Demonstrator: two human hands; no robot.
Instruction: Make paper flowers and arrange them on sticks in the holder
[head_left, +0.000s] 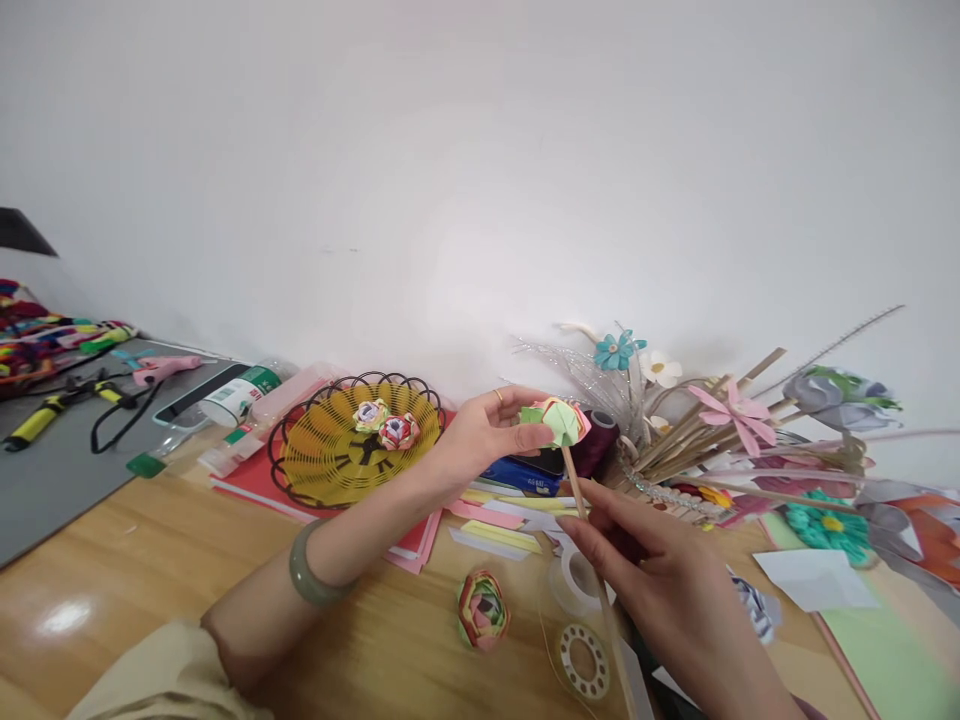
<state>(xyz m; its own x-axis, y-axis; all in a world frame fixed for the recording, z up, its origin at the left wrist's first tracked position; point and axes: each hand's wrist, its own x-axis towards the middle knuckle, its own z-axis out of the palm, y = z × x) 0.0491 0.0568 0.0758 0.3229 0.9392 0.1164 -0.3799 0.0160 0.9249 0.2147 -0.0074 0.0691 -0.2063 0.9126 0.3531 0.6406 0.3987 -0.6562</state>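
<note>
A small folded paper flower (pixel 564 421), green with pink and red, is pinched in the fingers of my left hand (pixel 495 432). Below it, my right hand (pixel 660 560) grips a thin wooden stick (pixel 576 482) between thumb and fingers. The stick's upper end meets the underside of the flower; whether it is fixed there I cannot tell. The lower part of the stick slants down past my right hand. On the table under my hands lies another paper flower (pixel 484 610), red, yellow and green.
A yellow woven basket (pixel 322 470) holds two paper flowers. Paper strips (pixel 499 537), a clear tape roll (pixel 576 580) and a white spool (pixel 584 661) lie nearby. Decorative flowers (pixel 739 415) crowd the right. Left are a bottle (pixel 240 395), pink glue gun (pixel 161 368) and pliers (pixel 45 415).
</note>
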